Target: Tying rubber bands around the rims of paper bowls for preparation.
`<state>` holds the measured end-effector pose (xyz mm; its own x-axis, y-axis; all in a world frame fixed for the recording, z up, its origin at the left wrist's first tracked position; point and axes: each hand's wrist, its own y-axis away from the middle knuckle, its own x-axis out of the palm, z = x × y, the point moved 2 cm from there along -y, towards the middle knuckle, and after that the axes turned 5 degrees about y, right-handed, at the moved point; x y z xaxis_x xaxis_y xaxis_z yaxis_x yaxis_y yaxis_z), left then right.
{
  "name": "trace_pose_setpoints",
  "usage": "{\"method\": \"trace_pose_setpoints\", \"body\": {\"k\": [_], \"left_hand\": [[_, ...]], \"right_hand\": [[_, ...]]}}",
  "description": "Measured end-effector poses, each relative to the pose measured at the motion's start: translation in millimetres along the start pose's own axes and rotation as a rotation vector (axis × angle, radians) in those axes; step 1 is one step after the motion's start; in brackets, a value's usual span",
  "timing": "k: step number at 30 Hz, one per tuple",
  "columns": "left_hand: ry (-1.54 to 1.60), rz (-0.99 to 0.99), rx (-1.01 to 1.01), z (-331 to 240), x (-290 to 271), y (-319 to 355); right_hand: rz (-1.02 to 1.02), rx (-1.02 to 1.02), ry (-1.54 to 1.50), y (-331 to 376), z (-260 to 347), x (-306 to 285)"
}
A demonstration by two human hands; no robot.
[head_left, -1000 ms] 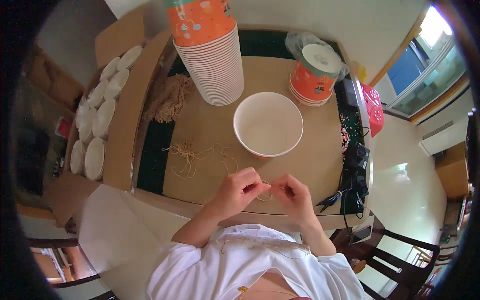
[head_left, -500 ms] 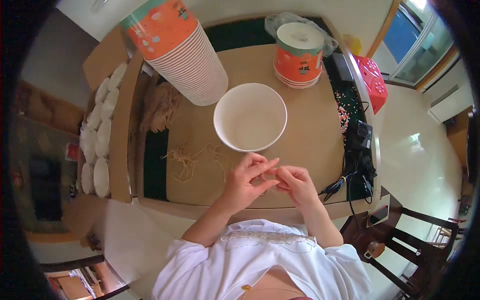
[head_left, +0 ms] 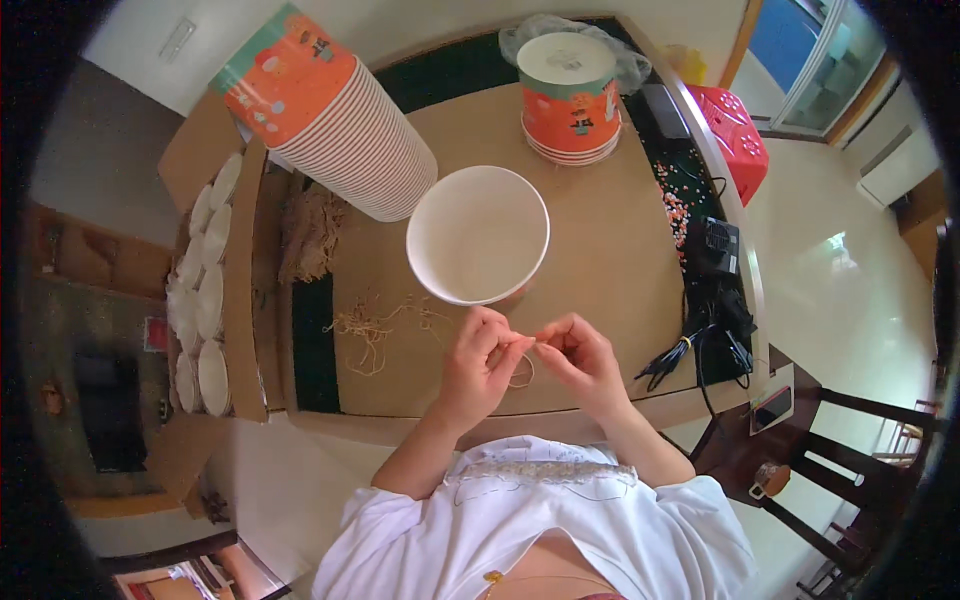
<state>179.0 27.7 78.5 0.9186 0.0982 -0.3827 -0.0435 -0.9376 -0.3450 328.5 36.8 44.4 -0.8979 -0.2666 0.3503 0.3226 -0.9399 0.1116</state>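
My left hand (head_left: 478,365) and my right hand (head_left: 582,362) meet fingertip to fingertip over the near part of the table. Both are pinched on a thin tan string (head_left: 524,372), which hangs in a small loop just below the fingers. Right behind my hands stands a large paper bucket (head_left: 478,240), white inside, with its mouth up and nothing seen in it. To the left of my hands, loose tangled strings (head_left: 368,325) lie on the brown cardboard (head_left: 600,260). Farther back at the left edge is a thick bundle of brown string (head_left: 310,232).
A tall, leaning stack of orange paper buckets (head_left: 345,130) rises at the far left; a short upside-down stack (head_left: 570,110) stands far right. An open carton (head_left: 250,300) of white cups sits left. Black cables (head_left: 700,345) and small pellets (head_left: 674,212) line the right edge.
My left fingers, spread out before, have closed on the string beside my right fingertips, and its loop now shows below. The whole view has shifted slightly; the buckets stand as before.
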Motion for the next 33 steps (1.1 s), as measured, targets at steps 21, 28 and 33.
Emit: {"method": "trace_pose_setpoints", "body": {"k": [21,28,33], "left_hand": [[-0.203,0.260,0.181,-22,26,-42],[-0.174,0.295,0.146,-24,26,-48],[-0.110,0.283,0.065,-26,23,-52]], "right_hand": [[-0.208,-0.258,0.098,-13,13,-18],[-0.222,-0.235,0.044,-13,14,-25],[-0.233,-0.241,0.031,-20,6,-27]]}}
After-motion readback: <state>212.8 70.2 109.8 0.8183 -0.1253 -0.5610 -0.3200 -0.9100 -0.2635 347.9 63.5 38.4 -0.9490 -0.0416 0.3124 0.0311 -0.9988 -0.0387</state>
